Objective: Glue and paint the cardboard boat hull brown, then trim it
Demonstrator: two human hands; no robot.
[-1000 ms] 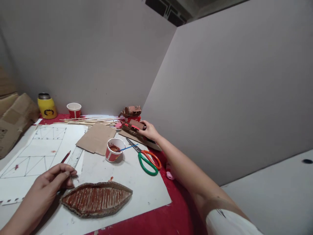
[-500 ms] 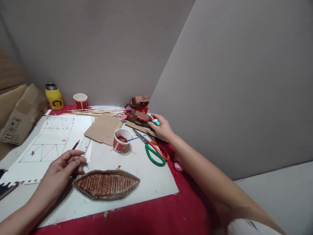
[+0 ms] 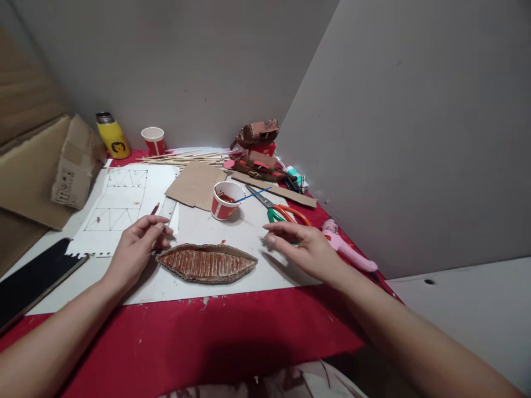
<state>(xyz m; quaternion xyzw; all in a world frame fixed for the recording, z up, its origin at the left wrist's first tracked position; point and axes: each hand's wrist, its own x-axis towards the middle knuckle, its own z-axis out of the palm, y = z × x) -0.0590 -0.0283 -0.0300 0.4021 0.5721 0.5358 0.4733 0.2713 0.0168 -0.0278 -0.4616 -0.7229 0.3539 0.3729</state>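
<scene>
A boat-shaped cardboard piece (image 3: 207, 264), its ribbed inside partly coated in reddish-brown paint, lies before me on white paper. My left hand (image 3: 143, 243) is beside its left tip, fingers loosely curled and apart, with nothing visible in them. Off the right tip, my right hand (image 3: 305, 249) hovers open and holds nothing, partly covering the green and orange-handled scissors (image 3: 290, 213). Behind the boat stands a paper cup (image 3: 225, 207) of brown paint with a thin blue stick (image 3: 255, 194) in it. A dark red pencil (image 3: 155, 209) and a clear ruler (image 3: 167, 210) show past my left fingers.
Cardboard pieces (image 3: 197, 185), thin wooden sticks (image 3: 186, 160) and small brown bag-like items (image 3: 259, 149) lie at the back. A yellow bottle (image 3: 113, 138), another cup (image 3: 154, 142) and a drawing sheet (image 3: 124, 193) are left. A pink glue gun (image 3: 348, 251) lies right.
My right hand has come back from the brown items and white-and-green object at the back to beside the boat, empty. My left hand stays near the boat's left tip. The view has shifted.
</scene>
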